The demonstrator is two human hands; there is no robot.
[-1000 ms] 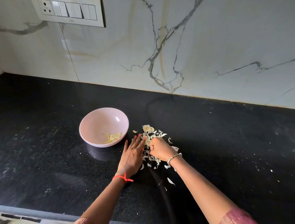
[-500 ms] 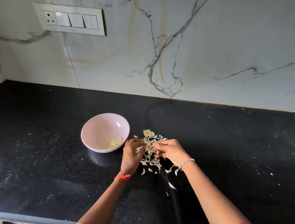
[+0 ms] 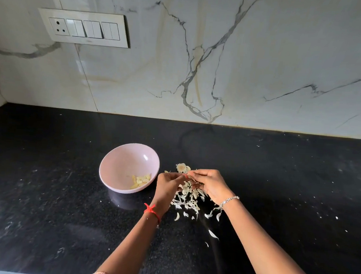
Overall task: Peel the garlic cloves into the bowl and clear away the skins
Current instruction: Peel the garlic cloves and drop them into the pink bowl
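Both left hand (image 3: 167,186) and right hand (image 3: 210,183) had lifted, fingers (image 3: 198,173) pinching one papery white garlic skin (image 3: 191,176); pile (image 3: 186,200) beneath uncleared.

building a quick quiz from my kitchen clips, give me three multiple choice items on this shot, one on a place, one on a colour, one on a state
1. Where is the bowl relative to the pile of skins?
A) left of it B) right of it C) on top of it
2. What colour is the thread on the left wrist?
A) blue B) red C) green
3. What state is the bowl in?
A) upside down B) empty C) upright, with peeled cloves inside

Answers: 1 A, it sits left of the skins on the counter. 2 B, the thread is red. 3 C, pale cloves lie at its bottom.
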